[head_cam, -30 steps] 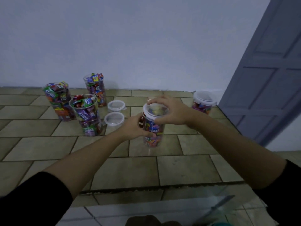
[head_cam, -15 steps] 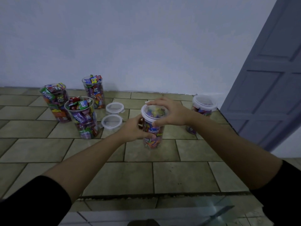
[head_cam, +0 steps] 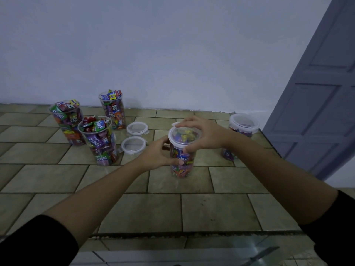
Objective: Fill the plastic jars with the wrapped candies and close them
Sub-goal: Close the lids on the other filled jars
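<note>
A clear plastic jar [head_cam: 181,166] full of wrapped candies stands on the tiled floor in the middle. My left hand [head_cam: 156,153] grips its side. My right hand [head_cam: 203,134] curls over its clear lid [head_cam: 183,137], thumb on the lid's near rim. To the left stand three filled jars without lids: one in front [head_cam: 99,141], one at far left [head_cam: 67,121], one at the back [head_cam: 113,109]. Two loose lids, one farther [head_cam: 137,128] and one nearer [head_cam: 132,144], lie between them and my left hand. A lidded jar [head_cam: 243,125] stands at the right behind my right forearm.
A pale wall runs along the back of the floor. A grey-blue door [head_cam: 317,104] stands at the right. A step edge [head_cam: 192,234] crosses the floor near me, with a glassy sheet [head_cam: 255,252] at the bottom right.
Both hands have stayed on the middle jar and its lid. The view has shifted slightly, so the whole scene sits a little differently in frame.
</note>
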